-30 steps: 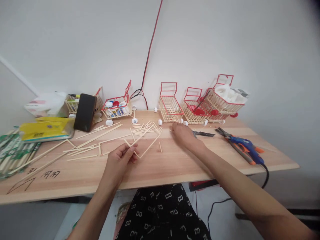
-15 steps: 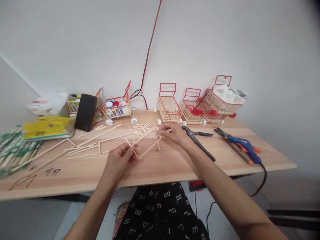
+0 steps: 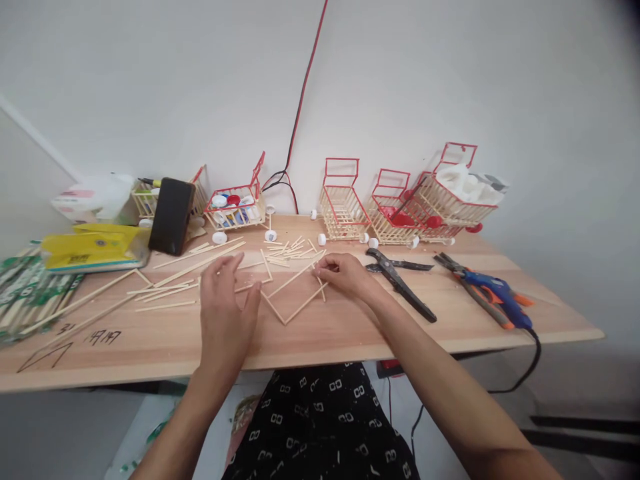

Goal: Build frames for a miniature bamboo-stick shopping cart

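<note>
My right hand [image 3: 345, 272] pinches one corner of a four-sided frame of thin wooden sticks [image 3: 305, 304]. The frame's near corner points toward me at the table's middle. My left hand [image 3: 225, 317] is apart from it on the left, fingers and thumb spread, with nothing held. Beneath and beside the left fingers lie other joined sticks [image 3: 267, 265], partly hidden. Beyond both hands is a small pile of short cut sticks [image 3: 289, 251]. Longer loose sticks [image 3: 167, 291] spread out to the left.
Small stick-built shopping carts [image 3: 345, 210] with red trim line the wall. A black phone [image 3: 171, 217] leans near a yellow packet [image 3: 95, 247]. Black-handled cutters [image 3: 405, 287], pliers [image 3: 475, 293] and a blue glue gun [image 3: 503, 297] lie right. Bundled sticks [image 3: 40, 293] are far left.
My left hand has let go of the stick frame and moved back to the left, opening its fingers. The right hand keeps its pinch on the frame's corner. The view has shifted slightly.
</note>
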Demonstrator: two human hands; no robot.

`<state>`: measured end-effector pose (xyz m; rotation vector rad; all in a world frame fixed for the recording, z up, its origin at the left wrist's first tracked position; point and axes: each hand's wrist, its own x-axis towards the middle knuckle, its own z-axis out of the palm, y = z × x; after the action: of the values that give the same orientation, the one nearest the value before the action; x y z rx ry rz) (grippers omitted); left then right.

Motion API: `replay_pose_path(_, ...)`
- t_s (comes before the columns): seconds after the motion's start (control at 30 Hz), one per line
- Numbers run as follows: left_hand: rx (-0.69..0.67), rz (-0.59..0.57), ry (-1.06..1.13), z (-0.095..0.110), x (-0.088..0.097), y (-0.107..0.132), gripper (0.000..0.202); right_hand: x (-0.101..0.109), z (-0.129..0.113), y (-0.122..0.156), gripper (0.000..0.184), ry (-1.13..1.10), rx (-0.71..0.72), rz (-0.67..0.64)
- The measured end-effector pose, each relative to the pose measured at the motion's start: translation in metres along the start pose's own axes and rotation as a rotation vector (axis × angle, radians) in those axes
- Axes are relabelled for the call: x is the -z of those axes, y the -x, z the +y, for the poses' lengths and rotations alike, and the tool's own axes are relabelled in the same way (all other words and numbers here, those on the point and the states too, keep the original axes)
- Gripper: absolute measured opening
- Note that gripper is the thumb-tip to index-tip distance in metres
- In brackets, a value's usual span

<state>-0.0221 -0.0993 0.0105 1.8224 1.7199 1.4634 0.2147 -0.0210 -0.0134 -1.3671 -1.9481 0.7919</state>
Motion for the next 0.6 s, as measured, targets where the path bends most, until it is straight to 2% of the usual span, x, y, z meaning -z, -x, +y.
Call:
replay_pose_path(0.03, -0.094, 0.038, -0.052, 0.005, -0.001, -0.004, 0.045, -0.001, 0.000, 0.000, 0.014, 0.006, -0.002, 0.006)
replay_pose_path(0.07, -0.168, 0.018, -0.082, 0.010, -0.003, -0.008, 0.040, -0.001, -0.001, 0.000, 0.013, 0.009, -0.006, 0.011)
replay_pose_path(0.13, -0.276, -0.155, -0.115, 0.019, -0.013, -0.021, 0.027, -0.003, -0.003, 0.001, 0.013, 0.001, -0.010, 0.014)
replay_pose_path(0.23, -0.328, -0.426, -0.117, 0.026, -0.037, -0.043, 0.027, -0.004, -0.006, 0.002, 0.014, -0.044, 0.011, 0.013)
replay_pose_path(0.37, -0.234, -0.650, -0.104, 0.024, -0.060, -0.065, 0.019, -0.002, -0.008, 0.005, 0.016, -0.095, 0.031, 0.045)
replay_pose_path(0.6, -0.076, -0.814, 0.078, 0.013, -0.072, -0.068, 0.019, 0.001, -0.009, 0.007, 0.010, 0.016, 0.145, 0.044)
